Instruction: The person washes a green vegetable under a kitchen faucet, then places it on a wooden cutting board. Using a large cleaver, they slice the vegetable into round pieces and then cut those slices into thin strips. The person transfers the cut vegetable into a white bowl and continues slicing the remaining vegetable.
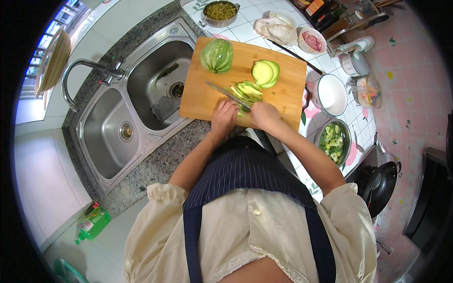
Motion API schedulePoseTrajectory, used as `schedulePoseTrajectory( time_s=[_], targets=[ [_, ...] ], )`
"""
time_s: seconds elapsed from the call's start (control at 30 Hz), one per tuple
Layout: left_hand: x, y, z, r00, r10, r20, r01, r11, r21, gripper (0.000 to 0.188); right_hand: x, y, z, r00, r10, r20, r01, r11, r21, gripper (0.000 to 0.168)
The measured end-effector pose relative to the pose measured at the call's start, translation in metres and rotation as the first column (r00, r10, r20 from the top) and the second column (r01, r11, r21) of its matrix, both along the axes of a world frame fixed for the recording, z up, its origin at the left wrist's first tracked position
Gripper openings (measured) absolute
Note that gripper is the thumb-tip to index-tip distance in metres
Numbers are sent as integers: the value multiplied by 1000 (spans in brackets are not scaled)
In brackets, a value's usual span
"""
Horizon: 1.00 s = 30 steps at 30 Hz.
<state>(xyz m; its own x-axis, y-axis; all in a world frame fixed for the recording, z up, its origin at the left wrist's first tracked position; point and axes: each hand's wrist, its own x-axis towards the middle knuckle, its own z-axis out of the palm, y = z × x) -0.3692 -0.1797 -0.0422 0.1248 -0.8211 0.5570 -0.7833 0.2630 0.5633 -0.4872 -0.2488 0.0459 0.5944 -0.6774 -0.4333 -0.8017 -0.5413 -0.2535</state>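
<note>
My right hand (266, 115) grips a kitchen knife (226, 92), its blade slanting up and left across the wooden cutting board (196, 100). Curled close to the blade's near side is my left hand (225, 115); what lies under its fingers is mostly hidden. Green-skinned squash strips (247, 91) are heaped just beyond the blade. Farther back on the board, a few round squash slices (263, 73) overlap in a stack. A larger piece of striped green squash (217, 56) stands at the board's back left.
To the left is a double steel sink (106, 141) with a faucet (90, 63). Right of the board are a white enamel bowl (331, 94) and a metal bowl of broccoli (332, 141). Behind it sit a bowl of raw meat (311, 40) and a pot of chopped greens (221, 13).
</note>
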Motion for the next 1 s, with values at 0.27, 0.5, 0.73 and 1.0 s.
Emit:
schedulePoseTrajectory(
  time_s=[0.27,0.5,0.73,1.0],
  targets=[
    [3,1,-3,1000,-10,-3,10,1000,-9,10,-12,-5,-3,980,-174,93,168,984,62,20],
    [1,4,-4,1000,15,-8,-15,1000,1,8,-9,6,8,998,-16,53,15,1000,7,15],
    [1,4,-6,1000,11,3,-11,1000,-6,9,2,5,-4,997,-72,-6,72,997,11,14],
    [2,5,-4,998,20,64,-17,999,-43,11,-13,3,1,992,-99,74,97,995,21,13]
  ],
)
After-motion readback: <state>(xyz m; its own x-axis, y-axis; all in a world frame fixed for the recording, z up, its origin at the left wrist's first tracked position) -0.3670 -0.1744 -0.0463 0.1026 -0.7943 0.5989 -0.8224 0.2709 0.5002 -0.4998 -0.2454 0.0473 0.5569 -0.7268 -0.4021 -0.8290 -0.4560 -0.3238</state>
